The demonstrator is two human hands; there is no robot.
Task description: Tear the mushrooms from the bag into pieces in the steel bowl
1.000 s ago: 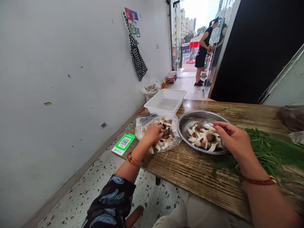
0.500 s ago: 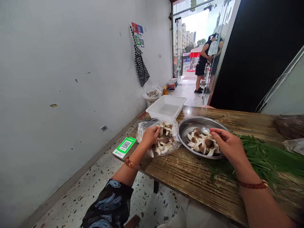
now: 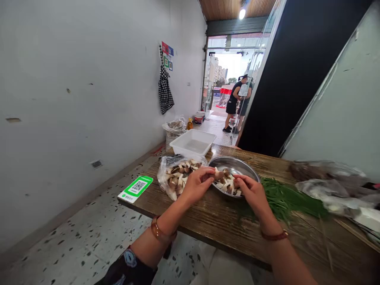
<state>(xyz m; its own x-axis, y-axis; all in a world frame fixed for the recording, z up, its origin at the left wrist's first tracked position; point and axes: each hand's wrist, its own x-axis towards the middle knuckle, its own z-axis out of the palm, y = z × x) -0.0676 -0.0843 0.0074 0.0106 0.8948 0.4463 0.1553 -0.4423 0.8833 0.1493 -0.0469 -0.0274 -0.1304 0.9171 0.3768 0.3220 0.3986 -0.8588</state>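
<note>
While the left hand (image 3: 199, 183) pinches a mushroom (image 3: 219, 175) over the metal bowl (image 3: 237, 165), the right hand (image 3: 253, 194) sits to the mushroom's right, farther from it; right fingers bent, grip unclear; mushroom's long axis indistinct

Beyond the table (image 3: 219, 221), daylight bleaches the sky (image 3: 233, 64); above its far end a lamp (image 3: 242, 14) glares. That end gleams; its near right corner is dim. Wide-angle stretch tilts the panel (image 3: 285, 79) behind.
</note>
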